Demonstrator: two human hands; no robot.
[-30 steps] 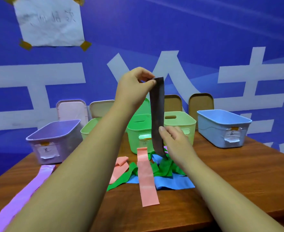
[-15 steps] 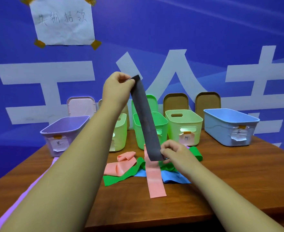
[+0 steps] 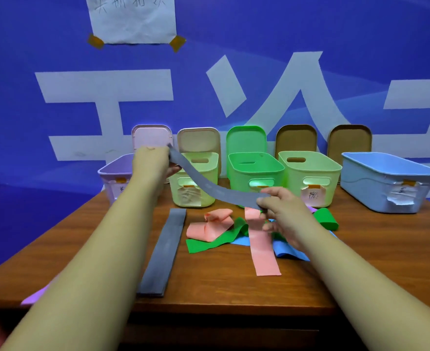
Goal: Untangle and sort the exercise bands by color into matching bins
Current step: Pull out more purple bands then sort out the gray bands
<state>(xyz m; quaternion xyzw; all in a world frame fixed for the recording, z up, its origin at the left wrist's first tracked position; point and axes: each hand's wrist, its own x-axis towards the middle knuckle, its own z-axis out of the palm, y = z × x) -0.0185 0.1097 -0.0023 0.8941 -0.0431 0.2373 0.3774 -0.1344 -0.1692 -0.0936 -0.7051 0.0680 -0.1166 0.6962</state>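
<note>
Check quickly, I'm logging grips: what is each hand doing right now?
Left hand: closed on one end of the grey band.
Right hand: pinching the grey band's other end.

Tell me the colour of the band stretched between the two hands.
Dark grey. The held band spans from the left hand to the right hand, clearest in the head view.

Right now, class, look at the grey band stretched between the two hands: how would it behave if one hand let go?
The grey band sags between the left hand and right hand, so it is probably floppy and would drop limp. Thin and flat, it seems light, unlikely to roll.
</note>
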